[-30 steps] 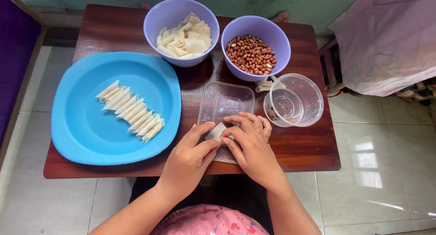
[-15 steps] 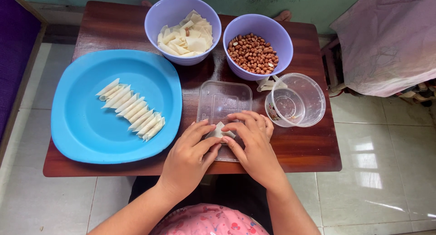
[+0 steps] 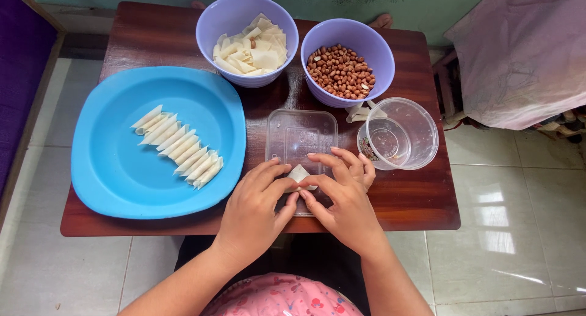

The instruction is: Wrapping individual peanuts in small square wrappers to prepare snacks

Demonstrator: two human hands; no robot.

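Observation:
My left hand (image 3: pixel 256 209) and my right hand (image 3: pixel 345 197) meet over the near end of a clear plastic lid (image 3: pixel 301 136) on the brown table (image 3: pixel 152 32). Between their fingertips they pinch a small pale wrapper piece (image 3: pixel 299 173), partly folded. To the left, a blue plate (image 3: pixel 116 169) carries a row of several rolled pale wrappers (image 3: pixel 177 146). At the back stand a lilac bowl of flat pale wrapper squares (image 3: pixel 249 44) and a lilac bowl of peanuts (image 3: pixel 343 72).
A clear round plastic tub (image 3: pixel 400 133) stands right of the lid, a small pale scrap behind it. Tiled floor surrounds the table. A pink cloth-covered object (image 3: pixel 525 53) stands at the right. My pink patterned clothing shows at the bottom.
Both hands stay over the lid working the wrapper piece. The fingers have shifted slightly and the pale piece shows more between them.

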